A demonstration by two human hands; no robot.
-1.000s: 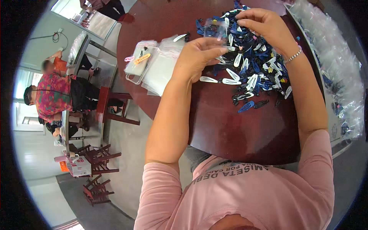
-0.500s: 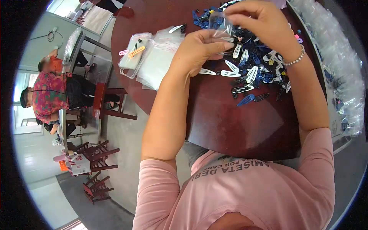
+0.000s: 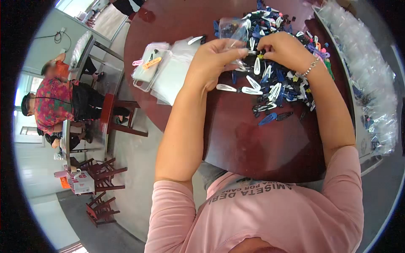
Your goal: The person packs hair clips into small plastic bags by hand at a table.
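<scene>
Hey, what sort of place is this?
Most likely a small packing workshop. Loose snap hair clips lie heaped on the table, flat clear plastic bags are stacked beside them, and a person in a floral shirt is at another table in the background.

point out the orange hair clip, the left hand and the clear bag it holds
orange hair clip (image 3: 152, 63): head view, middle of its body
left hand (image 3: 214, 60): head view, middle of the hand
clear bag (image 3: 233, 29): head view, middle of its visible part
</scene>
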